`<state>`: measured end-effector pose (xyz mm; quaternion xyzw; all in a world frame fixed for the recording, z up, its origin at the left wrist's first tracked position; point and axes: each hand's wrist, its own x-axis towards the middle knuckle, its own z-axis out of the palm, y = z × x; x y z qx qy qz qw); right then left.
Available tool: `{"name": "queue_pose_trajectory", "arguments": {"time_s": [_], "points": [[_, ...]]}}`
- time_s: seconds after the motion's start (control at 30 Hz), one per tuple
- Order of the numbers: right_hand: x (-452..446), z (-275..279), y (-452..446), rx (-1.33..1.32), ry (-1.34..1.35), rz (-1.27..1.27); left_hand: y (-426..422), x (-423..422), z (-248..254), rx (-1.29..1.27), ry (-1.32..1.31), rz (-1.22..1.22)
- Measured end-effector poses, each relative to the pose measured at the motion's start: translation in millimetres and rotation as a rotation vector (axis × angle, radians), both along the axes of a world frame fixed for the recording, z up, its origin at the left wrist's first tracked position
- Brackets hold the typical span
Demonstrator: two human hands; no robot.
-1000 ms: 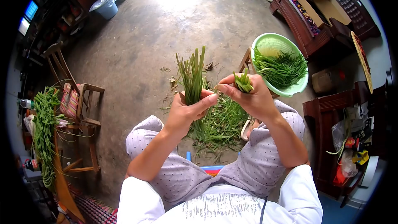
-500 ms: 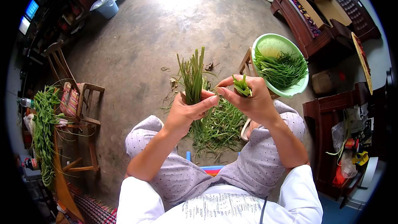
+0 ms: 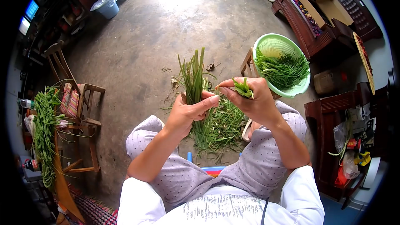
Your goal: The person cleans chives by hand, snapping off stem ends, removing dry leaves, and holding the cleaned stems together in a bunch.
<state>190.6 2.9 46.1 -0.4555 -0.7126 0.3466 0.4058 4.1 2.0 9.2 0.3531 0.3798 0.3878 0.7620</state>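
Observation:
My left hand (image 3: 192, 107) is closed around an upright bundle of long green stalks (image 3: 193, 77), their cut-looking ends pointing away from me. In my right hand (image 3: 250, 98) is a small bunch of short green pieces (image 3: 243, 87), gripped in the palm and fingers. The thumb and forefinger of that hand pinch together close to the left fingertips; whether a thin piece sits between them I cannot make out. Beneath both hands, a pile of loose green stems and leaves (image 3: 223, 129) lies on the floor between my feet.
A pale green colander (image 3: 273, 43) holding long thin greens stands on a wooden stool (image 3: 247, 63) at the right. Leafy vines (image 3: 46, 129) hang over furniture at the left, beside a wooden chair (image 3: 89, 96). A blue bucket (image 3: 109, 10) stands farther back; dark red wooden furniture (image 3: 329, 121) lines the right.
The right thumb and fingertips have shifted very slightly beside the left fingertips. Both hands keep their bunches in nearly the same place.

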Motion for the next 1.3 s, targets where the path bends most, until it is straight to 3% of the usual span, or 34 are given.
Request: {"name": "queue_pose_trajectory", "arguments": {"time_s": [0.2,0.4,0.5,0.6,0.87,1.03,1.1,1.2,1.3], "points": [[0,3,0,0.004,-0.034,-0.001,0,1,-1,0.001,0.006,0.007],[4,3,3,-0.004,0.005,-0.164,0,0,-1,-0.012,-0.012,-0.007],[9,8,3,-0.119,-0.019,-0.117,0,0,-1,-0.010,-0.034,-0.012],[5,9,1,0.027,0.065,-0.190,-1,0,-3,0.001,-0.073,-0.004],[3,5,1,-0.346,0.194,0.065,1,-1,-8,0.042,-0.167,0.006],[-8,-15,1,-0.277,0.408,0.191,3,-1,-15,0.118,-0.208,-0.085],[-4,-3,0,-0.450,0.398,0.047,1,1,-9,0.119,-0.234,-0.103],[0,-8,6,-0.348,0.625,-0.108,2,1,-12,0.196,-0.217,-0.156],[5,-9,11,-0.279,0.565,-0.146,1,3,-13,0.174,-0.262,-0.212]]}}
